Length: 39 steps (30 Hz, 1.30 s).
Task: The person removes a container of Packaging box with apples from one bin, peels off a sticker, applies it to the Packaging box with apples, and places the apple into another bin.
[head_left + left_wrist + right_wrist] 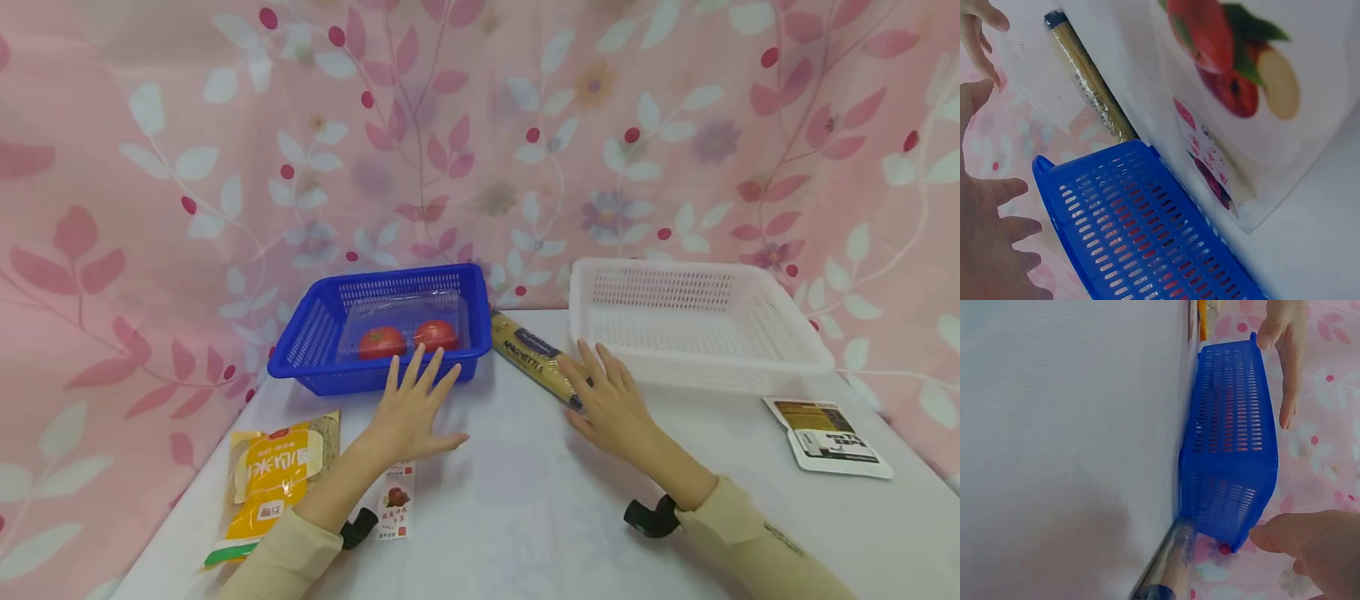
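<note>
My left hand (411, 421) hovers at the front of a blue basket (330, 383) with its fingers spread. In that basket, a clear plastic box (367, 315) and two tomatoes (382, 342) show. My right hand (611, 408), fingers extended, overlaps the lower end of a spaghetti pack (525, 348) in the head view. This pack lies slanted between the blue basket and a white basket (697, 371). Both wrist views show the blue basket's slotted side, with the spaghetti pack (1088, 75) close by its corner. Neither hand holds anything.
A yellow bag of grain (277, 479) lies at the left, beside the left forearm. Partly under that forearm is a narrow white packet with a red fruit picture (395, 498). At the right lies a brown and white pouch (832, 442). Behind the table hangs a flowered pink curtain (480, 125).
</note>
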{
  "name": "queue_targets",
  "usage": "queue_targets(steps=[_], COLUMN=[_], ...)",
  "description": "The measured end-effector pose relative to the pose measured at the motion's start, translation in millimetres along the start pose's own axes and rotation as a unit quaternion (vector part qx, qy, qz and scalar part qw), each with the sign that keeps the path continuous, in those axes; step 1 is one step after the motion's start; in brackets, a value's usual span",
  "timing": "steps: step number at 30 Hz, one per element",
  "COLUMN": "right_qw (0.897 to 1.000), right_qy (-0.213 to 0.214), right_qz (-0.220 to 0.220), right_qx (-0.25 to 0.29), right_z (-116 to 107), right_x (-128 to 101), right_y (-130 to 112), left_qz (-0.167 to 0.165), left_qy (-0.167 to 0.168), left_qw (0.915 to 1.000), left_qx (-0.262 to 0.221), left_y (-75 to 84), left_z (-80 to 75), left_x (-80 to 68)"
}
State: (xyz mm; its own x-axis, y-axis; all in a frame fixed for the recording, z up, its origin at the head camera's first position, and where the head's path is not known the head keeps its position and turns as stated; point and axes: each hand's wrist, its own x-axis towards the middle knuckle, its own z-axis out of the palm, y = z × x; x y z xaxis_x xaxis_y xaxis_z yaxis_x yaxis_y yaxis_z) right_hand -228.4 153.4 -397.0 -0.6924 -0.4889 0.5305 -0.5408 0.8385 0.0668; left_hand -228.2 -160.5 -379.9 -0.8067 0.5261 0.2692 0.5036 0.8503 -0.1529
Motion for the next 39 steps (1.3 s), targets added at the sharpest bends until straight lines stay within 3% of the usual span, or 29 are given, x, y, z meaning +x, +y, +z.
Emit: queue_targets(steps=[4,9,16,26,33,39], right_qw=[0.997,0.986,0.979,0.968,0.961,0.958], right_qy=[-0.033,-0.090,-0.103,-0.154,-0.138,-0.135], right_qz=[-0.005,-0.008,-0.012,-0.001,-0.024,-0.023], right_qx=[0.064,0.142,0.173,0.197,0.239,0.251], right_z=[-1.8,-2.5,0.5,5.3,6.1,6.8], right_x=[13.3,26.7,43.1,66.7,90.1,111.3], right_y=[-4.4,-10.2,-17.3,-34.3,-42.8,-48.7], left_qz=[-0.005,-0.007,-0.019,-0.120,-0.154,-0.190], left_qy=[-0.013,-0.013,-0.008,-0.027,-0.013,0.004], left_qw=[0.9999,0.9999,0.9998,0.9917,0.9846,0.9735], left_qx=[-0.008,-0.002,-0.006,-0.035,-0.082,-0.127], left_y=[-2.6,-7.0,-13.7,-31.2,-51.6,-72.3], left_z=[-4.0,-7.1,-14.7,-21.6,-29.1,-38.6], left_x=[1.8,3.1,5.8,1.9,4.4,5.8])
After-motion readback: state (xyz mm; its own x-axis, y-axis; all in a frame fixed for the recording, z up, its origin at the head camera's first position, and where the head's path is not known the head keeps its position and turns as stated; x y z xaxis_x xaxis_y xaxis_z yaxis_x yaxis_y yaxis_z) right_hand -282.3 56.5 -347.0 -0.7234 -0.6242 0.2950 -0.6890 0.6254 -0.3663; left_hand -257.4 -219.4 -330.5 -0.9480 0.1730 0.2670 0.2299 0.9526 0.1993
